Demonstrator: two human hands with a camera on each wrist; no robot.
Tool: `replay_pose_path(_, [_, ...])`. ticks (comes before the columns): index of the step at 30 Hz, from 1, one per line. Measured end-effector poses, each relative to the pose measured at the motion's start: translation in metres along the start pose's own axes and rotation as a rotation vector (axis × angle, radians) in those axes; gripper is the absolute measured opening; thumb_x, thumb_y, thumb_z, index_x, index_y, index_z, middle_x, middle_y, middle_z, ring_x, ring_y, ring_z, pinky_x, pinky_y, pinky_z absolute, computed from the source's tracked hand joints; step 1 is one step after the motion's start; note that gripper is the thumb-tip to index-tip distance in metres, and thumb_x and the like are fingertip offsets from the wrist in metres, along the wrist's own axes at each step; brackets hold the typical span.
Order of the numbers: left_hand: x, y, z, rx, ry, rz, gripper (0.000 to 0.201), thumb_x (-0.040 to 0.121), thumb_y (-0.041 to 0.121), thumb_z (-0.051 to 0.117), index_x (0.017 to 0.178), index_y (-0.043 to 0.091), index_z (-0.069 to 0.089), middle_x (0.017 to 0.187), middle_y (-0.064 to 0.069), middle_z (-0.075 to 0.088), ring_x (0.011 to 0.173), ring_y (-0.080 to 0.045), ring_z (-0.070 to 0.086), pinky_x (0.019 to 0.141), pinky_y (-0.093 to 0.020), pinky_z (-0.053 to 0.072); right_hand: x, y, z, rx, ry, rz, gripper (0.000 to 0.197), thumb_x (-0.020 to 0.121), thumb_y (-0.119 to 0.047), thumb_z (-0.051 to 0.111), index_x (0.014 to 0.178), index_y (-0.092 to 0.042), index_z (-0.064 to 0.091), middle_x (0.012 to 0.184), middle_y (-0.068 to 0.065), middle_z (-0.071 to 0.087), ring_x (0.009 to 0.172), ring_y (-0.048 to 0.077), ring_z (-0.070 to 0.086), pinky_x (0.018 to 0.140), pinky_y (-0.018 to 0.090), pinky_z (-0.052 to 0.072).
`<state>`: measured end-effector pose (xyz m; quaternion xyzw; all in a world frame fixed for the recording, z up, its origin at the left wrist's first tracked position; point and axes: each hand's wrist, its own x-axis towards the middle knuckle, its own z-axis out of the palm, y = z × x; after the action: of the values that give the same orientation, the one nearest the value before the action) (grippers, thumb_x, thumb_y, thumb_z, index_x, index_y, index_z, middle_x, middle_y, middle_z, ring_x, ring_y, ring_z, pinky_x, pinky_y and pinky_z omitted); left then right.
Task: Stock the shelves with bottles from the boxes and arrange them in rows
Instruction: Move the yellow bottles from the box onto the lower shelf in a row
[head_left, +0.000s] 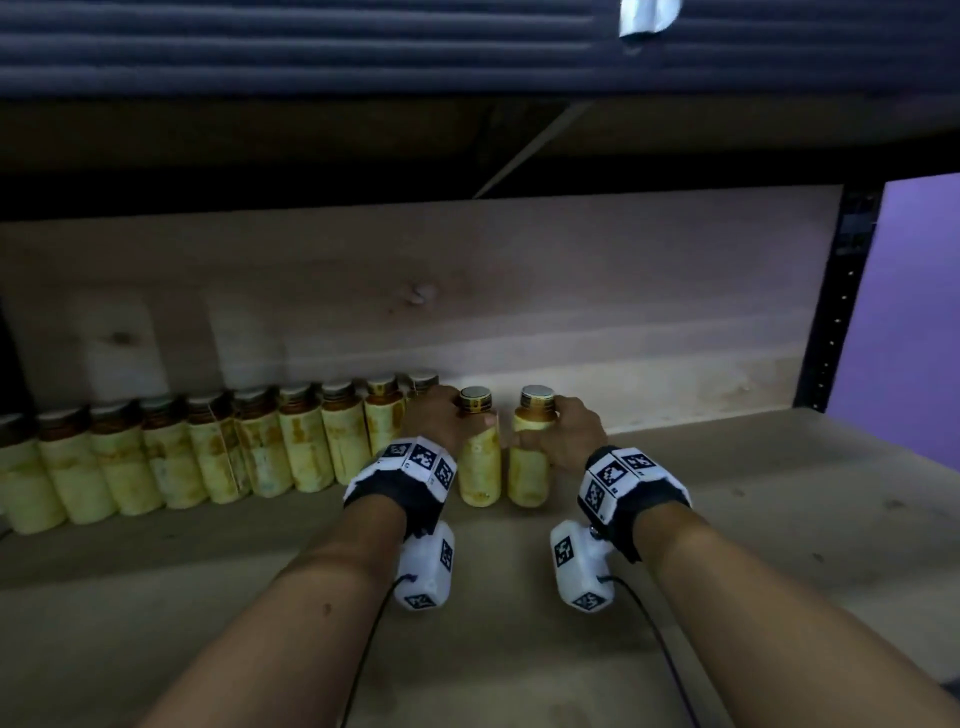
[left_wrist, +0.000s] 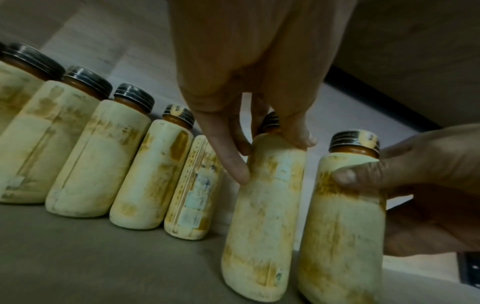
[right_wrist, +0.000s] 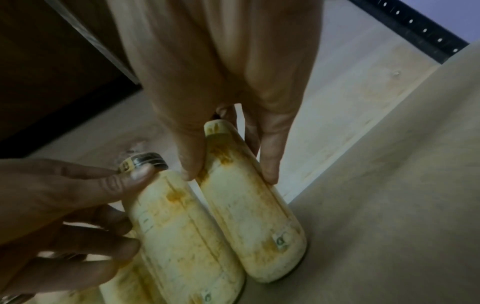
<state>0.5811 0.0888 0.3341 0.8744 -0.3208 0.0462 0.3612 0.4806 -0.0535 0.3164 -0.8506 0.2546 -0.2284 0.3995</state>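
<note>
A: Status?
B: One row of bottles stands along the shelf back. Left hand and right hand each clasp another bottle at its right end. Space remains.

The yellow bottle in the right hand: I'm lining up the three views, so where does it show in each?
Head: yellow dark-capped plastic bottle in the right hand, centre, rightmost of the row.
Left wrist: lower right, thumb across its shoulder.
Right wrist: centre, pinched by fingers.
Shared landmark: the neighbouring yellow bottle held by the left hand.
</note>
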Motion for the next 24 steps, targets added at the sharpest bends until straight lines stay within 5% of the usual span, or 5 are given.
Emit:
replay_pose_path(4, [0.031, -0.007, 0.005, 0.141, 0.009, 0.048, 0.044, 0.087, 0.045, 0.064, 0.113, 0.009, 0.065, 0.119, -0.01, 0.064, 0.11, -0.027, 0.058, 0.083, -0.025, 0.037, 0.031, 0.002, 0.012, -0.032, 0.014, -0.014, 0.033, 0.073, -0.029, 0.082, 0.098, -0.025, 0.062, 0.113, 0.006, 0.069, 0.092, 0.021, 0.06, 0.078, 0.024, 0.042])
replay_pose_path(8, [0.06, -0.009, 0.011, 0.197, 0.009, 0.019, 0.048, 0.086, 0.046, 0.065, 0.112, 0.006, 0.063, 0.114, -0.013, 0.065, 0.104, -0.031, 0.061, 0.083, -0.032, 0.046, 0.054, -0.004, 0.026, -0.125, 0.014, -0.037, 0.052, 0.074, -0.037, 0.08, 0.118, -0.017, 0.061, 0.12, 0.006, 0.065, 0.11, 0.026, 0.061, 0.085, 0.025, 0.044])
replay_pose_path(17, [0.089, -0.014, 0.012, 0.521, -0.001, 0.079, 0.042, 0.091, 0.046, 0.057, 0.1, 0.005, 0.057, 0.106, -0.016, 0.061, 0.096, -0.034, 0.061, 0.073, -0.035, 0.048, 0.088, -0.015, 0.047, -0.118, 0.037, 0.014, 0.043, 0.078, -0.036, 0.076, 0.109, -0.01, 0.063, 0.111, 0.01, 0.066, 0.101, 0.027, 0.064, 0.084, 0.032, 0.051])
replay_pose_path(21, [0.078, -0.008, 0.015, 0.576, 0.025, 0.072, 0.052, 0.093, 0.045, 0.054, 0.122, 0.002, 0.052, 0.119, -0.018, 0.06, 0.107, -0.035, 0.059, 0.085, -0.04, 0.05, 0.078, -0.009, 0.039, -0.116, -0.043, 0.019, 0.043, 0.078, -0.044, 0.077, 0.101, -0.01, 0.064, 0.097, 0.007, 0.063, 0.098, 0.026, 0.065, 0.074, 0.027, 0.047])
replay_pose_path(24, [0.062, -0.001, -0.003, 0.617, 0.041, 0.085, 0.076, 0.089, 0.056, 0.054, 0.141, 0.004, 0.031, 0.124, -0.02, 0.055, 0.11, -0.038, 0.057, 0.085, -0.042, 0.048, 0.064, -0.007, 0.019, -0.066, -0.14, 0.009, 0.049, 0.075, -0.039, 0.08, 0.107, -0.005, 0.066, 0.105, 0.011, 0.068, 0.098, 0.026, 0.066, 0.086, 0.038, 0.056])
